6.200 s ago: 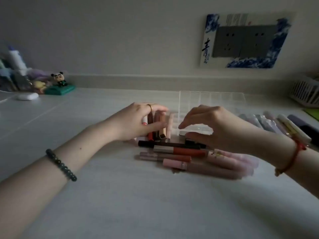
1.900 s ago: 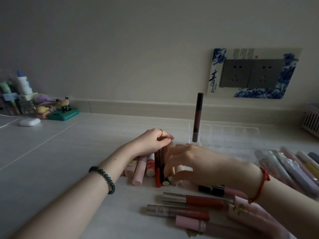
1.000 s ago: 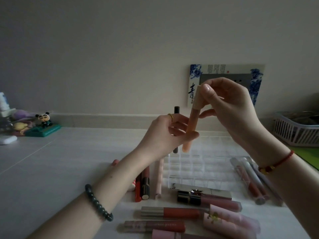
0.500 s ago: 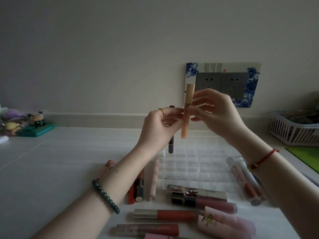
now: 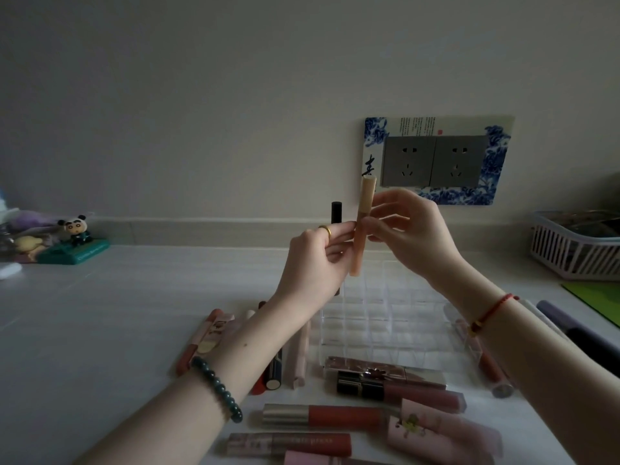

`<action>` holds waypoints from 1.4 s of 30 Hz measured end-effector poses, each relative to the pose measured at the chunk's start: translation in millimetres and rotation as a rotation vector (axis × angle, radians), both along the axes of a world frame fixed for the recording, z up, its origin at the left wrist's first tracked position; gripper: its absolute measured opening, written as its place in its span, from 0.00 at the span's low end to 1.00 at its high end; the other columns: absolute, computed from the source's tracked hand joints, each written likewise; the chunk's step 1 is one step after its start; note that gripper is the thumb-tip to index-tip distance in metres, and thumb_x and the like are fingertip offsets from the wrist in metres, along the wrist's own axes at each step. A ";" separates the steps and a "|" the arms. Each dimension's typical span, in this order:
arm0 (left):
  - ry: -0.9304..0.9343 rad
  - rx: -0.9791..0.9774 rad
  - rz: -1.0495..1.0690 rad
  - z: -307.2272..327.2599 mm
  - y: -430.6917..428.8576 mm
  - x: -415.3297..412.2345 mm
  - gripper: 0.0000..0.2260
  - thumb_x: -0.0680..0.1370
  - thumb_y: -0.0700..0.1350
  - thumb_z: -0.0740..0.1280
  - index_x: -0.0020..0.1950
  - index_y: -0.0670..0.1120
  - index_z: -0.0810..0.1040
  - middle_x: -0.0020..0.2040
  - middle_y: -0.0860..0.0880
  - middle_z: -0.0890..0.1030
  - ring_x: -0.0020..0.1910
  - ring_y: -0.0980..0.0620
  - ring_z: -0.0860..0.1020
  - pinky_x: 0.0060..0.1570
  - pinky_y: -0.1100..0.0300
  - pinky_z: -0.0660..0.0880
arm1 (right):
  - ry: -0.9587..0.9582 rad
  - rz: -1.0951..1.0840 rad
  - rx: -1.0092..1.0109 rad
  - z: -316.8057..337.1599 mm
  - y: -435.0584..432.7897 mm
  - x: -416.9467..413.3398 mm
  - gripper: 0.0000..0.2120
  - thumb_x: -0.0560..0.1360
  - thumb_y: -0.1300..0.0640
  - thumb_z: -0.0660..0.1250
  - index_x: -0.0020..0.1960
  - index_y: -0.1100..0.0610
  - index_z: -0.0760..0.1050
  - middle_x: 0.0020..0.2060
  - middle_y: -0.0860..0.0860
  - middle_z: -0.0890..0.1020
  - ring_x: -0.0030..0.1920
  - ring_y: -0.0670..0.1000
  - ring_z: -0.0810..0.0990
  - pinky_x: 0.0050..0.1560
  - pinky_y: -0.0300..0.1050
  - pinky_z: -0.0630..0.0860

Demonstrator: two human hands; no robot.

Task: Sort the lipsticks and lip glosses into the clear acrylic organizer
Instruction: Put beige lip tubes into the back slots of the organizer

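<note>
A peach lip gloss tube (image 5: 361, 226) stands upright in the air above the clear acrylic organizer (image 5: 385, 317). My left hand (image 5: 318, 263) pinches its middle from the left and my right hand (image 5: 412, 236) pinches it from the right. A dark lip gloss with a black cap (image 5: 336, 213) stands in the organizer's back left corner, mostly hidden behind my left hand. Several lipsticks and glosses (image 5: 322, 416) lie flat on the white table in front of and beside the organizer.
A white slatted basket (image 5: 570, 246) sits at the back right, with a green mat (image 5: 597, 297) near it. Small figurines on a green base (image 5: 75, 243) stand at the back left. A framed wall socket (image 5: 436, 161) is behind the organizer.
Both hands rose from the pile with the peach gloss, which went from tilted to upright. The dark gloss has stood in the organizer since before that.
</note>
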State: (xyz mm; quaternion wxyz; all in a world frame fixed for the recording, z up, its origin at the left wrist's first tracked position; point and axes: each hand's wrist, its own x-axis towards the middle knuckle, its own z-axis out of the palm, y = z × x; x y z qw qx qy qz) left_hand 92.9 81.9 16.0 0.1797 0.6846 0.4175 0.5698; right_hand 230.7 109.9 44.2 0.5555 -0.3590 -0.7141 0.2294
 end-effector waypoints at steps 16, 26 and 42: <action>0.074 -0.058 0.049 -15.4 4.3 -1.9 0.14 0.73 0.36 0.67 0.58 0.41 0.77 0.49 0.46 0.82 0.44 0.61 0.78 0.44 0.77 0.72 | -0.104 -0.062 -0.093 -20.6 8.8 -2.2 0.10 0.67 0.61 0.72 0.45 0.54 0.75 0.38 0.50 0.81 0.37 0.45 0.82 0.43 0.40 0.79; 0.061 -0.027 0.067 -13.7 1.8 -1.9 0.14 0.73 0.36 0.67 0.58 0.42 0.77 0.47 0.49 0.81 0.42 0.63 0.78 0.44 0.78 0.71 | -0.122 -0.056 -0.112 -19.6 5.5 -3.0 0.10 0.68 0.61 0.71 0.47 0.57 0.75 0.41 0.55 0.82 0.40 0.51 0.82 0.47 0.47 0.79; -0.119 0.090 0.049 9.1 -2.3 -35.3 0.06 0.75 0.39 0.64 0.46 0.48 0.80 0.36 0.52 0.82 0.36 0.57 0.82 0.40 0.66 0.78 | -0.137 -0.087 0.006 7.2 -5.6 10.5 0.13 0.68 0.62 0.69 0.51 0.55 0.73 0.39 0.46 0.79 0.40 0.41 0.79 0.44 0.27 0.75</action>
